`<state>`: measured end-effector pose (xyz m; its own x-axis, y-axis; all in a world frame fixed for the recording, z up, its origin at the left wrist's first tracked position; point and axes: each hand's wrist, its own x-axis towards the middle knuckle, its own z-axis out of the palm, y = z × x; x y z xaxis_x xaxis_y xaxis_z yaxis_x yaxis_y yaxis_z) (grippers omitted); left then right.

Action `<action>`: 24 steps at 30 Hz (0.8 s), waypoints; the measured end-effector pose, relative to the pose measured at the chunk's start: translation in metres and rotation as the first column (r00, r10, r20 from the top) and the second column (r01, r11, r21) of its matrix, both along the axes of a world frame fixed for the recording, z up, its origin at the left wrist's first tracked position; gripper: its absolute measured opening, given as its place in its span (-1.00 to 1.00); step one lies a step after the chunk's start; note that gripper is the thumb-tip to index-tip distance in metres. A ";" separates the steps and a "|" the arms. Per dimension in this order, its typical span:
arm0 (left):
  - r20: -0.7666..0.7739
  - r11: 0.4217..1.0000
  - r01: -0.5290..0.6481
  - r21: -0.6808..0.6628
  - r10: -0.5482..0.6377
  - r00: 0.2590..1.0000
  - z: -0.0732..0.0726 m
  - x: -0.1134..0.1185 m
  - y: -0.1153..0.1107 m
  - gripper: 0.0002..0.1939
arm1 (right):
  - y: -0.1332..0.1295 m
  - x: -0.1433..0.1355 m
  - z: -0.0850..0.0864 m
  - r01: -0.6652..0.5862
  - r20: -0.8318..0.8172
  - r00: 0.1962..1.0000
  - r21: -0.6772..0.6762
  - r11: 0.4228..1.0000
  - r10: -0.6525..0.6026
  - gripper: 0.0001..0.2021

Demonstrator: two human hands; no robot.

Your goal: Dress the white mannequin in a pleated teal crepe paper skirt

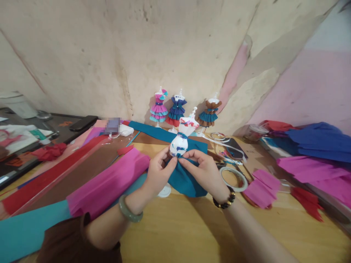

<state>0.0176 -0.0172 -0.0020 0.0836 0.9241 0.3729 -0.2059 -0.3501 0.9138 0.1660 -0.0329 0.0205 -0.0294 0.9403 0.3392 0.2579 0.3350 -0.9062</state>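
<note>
A small white dress form [179, 144] with red and blue stains and a teal band round its waist stands tilted at the centre. Teal crepe paper [186, 179] hangs from its lower end, gathered near the fingertips. My left hand [160, 170] pinches the paper's top edge from the left, its fingers beside the form's base. From the right, my right hand [204, 168] pinches the same edge with thumb and forefinger. The form's underside is hidden behind the hands and paper.
Three dressed mini forms [159, 109] stand by the wall. Pink paper [109, 182] and other strips lie left. A tape roll [233, 179], a phone [236, 149] and pink scraps [261, 188] are right, with stacked blue paper [320, 140] beyond. A white disc [165, 190] lies near my left hand.
</note>
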 end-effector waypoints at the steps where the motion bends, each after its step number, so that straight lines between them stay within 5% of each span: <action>1: 0.001 1.000 0.002 0.001 -0.002 1.000 0.000 0.000 0.000 -0.68 | 0.000 0.000 0.000 0.004 0.001 1.000 -0.004 1.000 -0.004 -0.81; 24: 0.031 0.999 0.040 -0.019 -0.040 0.999 -0.002 0.001 -0.002 -0.68 | 0.002 0.002 0.000 0.058 0.008 0.998 -0.075 0.995 -0.058 -0.72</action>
